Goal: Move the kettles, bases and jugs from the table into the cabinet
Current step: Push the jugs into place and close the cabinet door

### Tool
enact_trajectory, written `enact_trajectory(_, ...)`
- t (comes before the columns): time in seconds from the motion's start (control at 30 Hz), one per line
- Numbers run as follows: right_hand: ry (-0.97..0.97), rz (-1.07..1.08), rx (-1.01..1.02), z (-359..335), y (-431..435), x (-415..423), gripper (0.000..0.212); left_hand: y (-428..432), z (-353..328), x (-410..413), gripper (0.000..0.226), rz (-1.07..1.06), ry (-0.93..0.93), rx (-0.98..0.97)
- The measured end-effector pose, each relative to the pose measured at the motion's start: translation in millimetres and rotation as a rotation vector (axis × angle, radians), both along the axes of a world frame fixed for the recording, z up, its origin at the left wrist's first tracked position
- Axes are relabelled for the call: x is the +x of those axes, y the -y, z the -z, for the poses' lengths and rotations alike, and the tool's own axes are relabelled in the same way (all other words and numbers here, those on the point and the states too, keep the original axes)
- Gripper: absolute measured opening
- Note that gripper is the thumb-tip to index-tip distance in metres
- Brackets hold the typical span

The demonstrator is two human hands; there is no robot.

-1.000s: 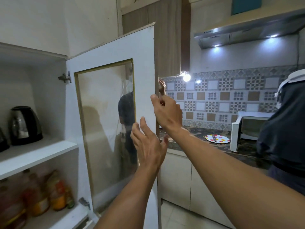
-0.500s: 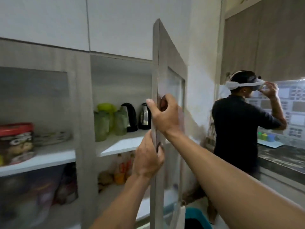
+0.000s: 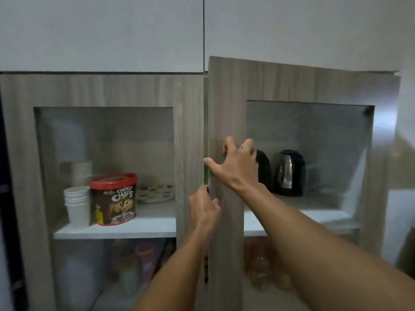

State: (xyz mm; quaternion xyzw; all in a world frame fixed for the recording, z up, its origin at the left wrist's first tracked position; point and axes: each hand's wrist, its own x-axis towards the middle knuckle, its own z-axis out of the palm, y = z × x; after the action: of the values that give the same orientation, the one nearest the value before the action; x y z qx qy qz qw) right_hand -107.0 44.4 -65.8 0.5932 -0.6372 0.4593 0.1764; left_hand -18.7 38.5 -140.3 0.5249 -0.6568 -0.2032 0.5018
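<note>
The right cabinet door [image 3: 226,97], wood-grain with a glass pane, stands slightly ajar. My right hand [image 3: 235,167] lies flat on its front with fingers spread and the thumb at the door's left edge. Lower down, my left hand [image 3: 203,209] curls its fingers around that same edge. Through the glass I see a steel kettle [image 3: 289,173] with a black lid and base, upright on the white shelf [image 3: 314,214]. A black kettle [image 3: 263,169] stands left of it, partly hidden by my right hand. No jugs are visible.
The left cabinet door [image 3: 188,131] is closed. Behind its glass are a red-lidded cereal tub [image 3: 114,198], stacked white cups [image 3: 77,205] and a dotted plate [image 3: 156,194]. Bottles [image 3: 258,265] fill the lower shelf. White upper cabinets [image 3: 101,30] run above.
The door has swung from wide open to almost closed, and my view has turned to face the cabinet front. My right hand went from gripping the edge to lying flat on the door.
</note>
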Motion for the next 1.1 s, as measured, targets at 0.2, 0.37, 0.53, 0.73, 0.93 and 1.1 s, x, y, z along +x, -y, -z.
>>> enact_trajectory(0.2,-0.093,-0.011,0.019,4,66,-15,0.049,64,-6,-11,0.041,-0.152,-0.017,-0.029)
enact_trajectory(0.37,-0.102,-0.048,-0.02,4,109,-27,0.04,100,-12,-25,0.05,-0.26,-0.01,-0.085)
enact_trajectory(0.53,-0.134,-0.077,-0.054,3,130,-32,0.041,117,-12,-31,0.051,-0.286,-0.032,-0.104)
enact_trajectory(0.73,-0.108,-0.095,0.01,0,121,-32,0.044,110,-14,-32,0.054,-0.281,0.023,-0.085)
enact_trajectory(0.93,-0.13,-0.115,0.077,1,107,-36,0.042,102,-13,-32,0.046,-0.259,0.088,-0.084)
enact_trajectory(1.1,-0.158,-0.144,0.119,4,95,-34,0.041,95,-13,-26,0.044,-0.222,0.158,-0.074)
